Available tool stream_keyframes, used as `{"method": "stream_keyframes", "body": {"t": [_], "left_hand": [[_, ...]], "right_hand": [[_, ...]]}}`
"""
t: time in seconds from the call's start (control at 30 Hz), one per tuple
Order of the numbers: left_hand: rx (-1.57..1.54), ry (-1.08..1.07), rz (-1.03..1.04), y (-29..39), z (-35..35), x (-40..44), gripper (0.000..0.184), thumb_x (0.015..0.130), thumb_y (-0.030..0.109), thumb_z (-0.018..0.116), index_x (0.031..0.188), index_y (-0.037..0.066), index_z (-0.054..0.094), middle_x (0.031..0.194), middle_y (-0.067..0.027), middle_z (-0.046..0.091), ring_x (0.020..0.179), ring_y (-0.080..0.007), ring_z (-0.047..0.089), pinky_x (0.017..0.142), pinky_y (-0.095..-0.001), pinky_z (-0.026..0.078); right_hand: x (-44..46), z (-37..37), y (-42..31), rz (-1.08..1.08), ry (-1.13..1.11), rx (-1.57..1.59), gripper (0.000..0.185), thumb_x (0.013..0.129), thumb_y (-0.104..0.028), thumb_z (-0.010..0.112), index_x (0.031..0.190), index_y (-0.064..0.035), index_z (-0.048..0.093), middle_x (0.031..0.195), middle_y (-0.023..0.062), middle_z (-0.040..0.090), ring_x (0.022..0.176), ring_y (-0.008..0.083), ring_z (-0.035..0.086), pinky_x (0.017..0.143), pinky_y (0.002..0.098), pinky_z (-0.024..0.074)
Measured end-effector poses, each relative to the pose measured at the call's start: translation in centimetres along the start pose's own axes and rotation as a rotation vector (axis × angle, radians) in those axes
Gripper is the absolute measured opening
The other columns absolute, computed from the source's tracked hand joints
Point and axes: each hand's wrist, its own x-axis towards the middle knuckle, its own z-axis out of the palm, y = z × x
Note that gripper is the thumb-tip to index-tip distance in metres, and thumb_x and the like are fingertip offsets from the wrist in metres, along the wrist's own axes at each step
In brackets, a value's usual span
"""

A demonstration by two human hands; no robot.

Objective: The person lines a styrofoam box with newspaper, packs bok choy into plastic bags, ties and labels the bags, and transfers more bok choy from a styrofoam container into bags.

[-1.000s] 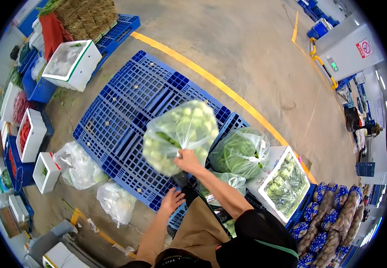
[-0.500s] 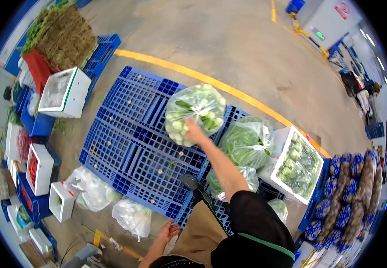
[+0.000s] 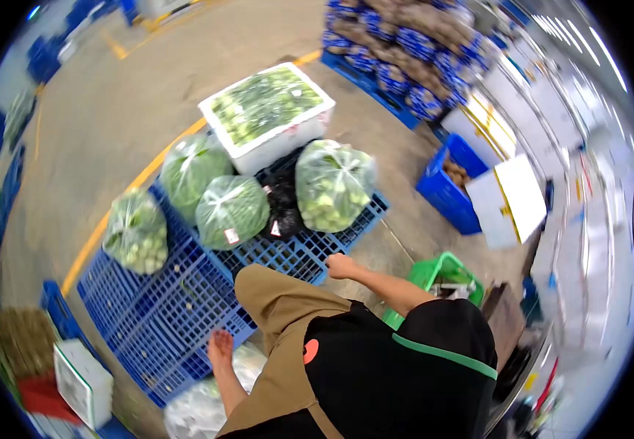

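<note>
My right hand (image 3: 340, 265) is curled into a fist with nothing seen in it, over the near right edge of the blue pallet (image 3: 277, 252). My left hand (image 3: 220, 347) hangs low with its fingers apart, holding nothing, near white plastic bags (image 3: 196, 410). A clear bag of round pale-green vegetables (image 3: 136, 233) stands on the left blue pallet (image 3: 152, 311), out of reach of both hands. Nearer the right hand stand another bag of round green vegetables (image 3: 334, 186), a black plastic bag (image 3: 282, 205) and a bag of green vegetables (image 3: 232, 212).
Behind them are a further green bag (image 3: 194, 172) and a white foam box (image 3: 280, 143) of greens. On the right are a blue crate (image 3: 445, 183), a green crate (image 3: 423, 274) and a white box (image 3: 511, 197). Stacked netted sacks (image 3: 412, 51) stand at the back.
My right hand has let go of the bag of round pale-green vegetables, which now stands on the left pallet. The view has turned to the right, and the right hand is back near my body.
</note>
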Motion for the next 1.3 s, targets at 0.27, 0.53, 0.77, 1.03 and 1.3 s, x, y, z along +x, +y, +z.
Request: {"method": "stream_keyframes", "body": {"t": [0.27, 0.53, 0.77, 1.03, 1.3], "left_hand": [[1.111, -0.223, -0.229, -11.5, 2.6, -6.1, 0.023, 0.090, 0.029, 0.054, 0.086, 0.007, 0.058, 0.079, -0.0074, 0.062, 0.075, -0.0233, 0.061, 0.070, -0.0384, 0.050], [0.936, -0.222, -0.468, -17.0, 19.5, 6.3, 0.023, 0.089, 0.031, 0.055, 0.092, 0.008, 0.057, 0.080, -0.0061, 0.063, 0.074, -0.0231, 0.062, 0.066, -0.0380, 0.051], [1.119, -0.366, -0.255, -36.0, 47.9, 5.0, 0.036, 0.091, 0.026, 0.052, 0.120, 0.004, 0.047, 0.109, -0.0130, 0.058, 0.091, -0.0269, 0.060, 0.074, -0.0399, 0.053], [1.711, -0.956, -0.430, -69.1, 71.2, -8.0, 0.046, 0.088, 0.030, 0.058, 0.123, 0.004, 0.043, 0.105, -0.0153, 0.059, 0.092, -0.0302, 0.062, 0.076, -0.0426, 0.053], [1.878, -1.136, -0.359, -90.4, 86.0, -18.0, 0.069, 0.080, 0.040, 0.068, 0.132, 0.008, 0.035, 0.123, -0.0172, 0.045, 0.105, -0.0369, 0.052, 0.077, -0.0530, 0.050]], "right_hand": [[-8.0, 11.1, 17.2, 0.204, 0.192, 0.443, 0.031, 0.075, -0.011, 0.051, 0.100, 0.0004, 0.066, 0.093, 0.0253, 0.064, 0.090, 0.0394, 0.061, 0.077, 0.0435, 0.0494], [-21.5, 13.8, 34.8, 0.695, 0.402, 1.028, 0.033, 0.071, -0.004, 0.047, 0.097, 0.0026, 0.066, 0.062, 0.0168, 0.062, 0.044, 0.0235, 0.059, 0.042, 0.0351, 0.0472], [-22.8, 16.1, 48.1, 0.827, 0.586, 1.454, 0.021, 0.072, -0.009, 0.051, 0.081, 0.0005, 0.067, 0.066, 0.0154, 0.064, 0.051, 0.0258, 0.062, 0.046, 0.0361, 0.0492], [-29.9, 14.2, 58.9, 0.931, 1.187, 1.399, 0.035, 0.077, -0.007, 0.052, 0.108, 0.0066, 0.060, 0.078, 0.0118, 0.065, 0.059, 0.0147, 0.061, 0.050, 0.0290, 0.0483], [-29.7, 16.5, 55.7, 1.201, 1.278, 1.682, 0.035, 0.077, -0.009, 0.053, 0.108, 0.0041, 0.062, 0.069, 0.0102, 0.064, 0.052, 0.0148, 0.060, 0.048, 0.0284, 0.0465]]}}
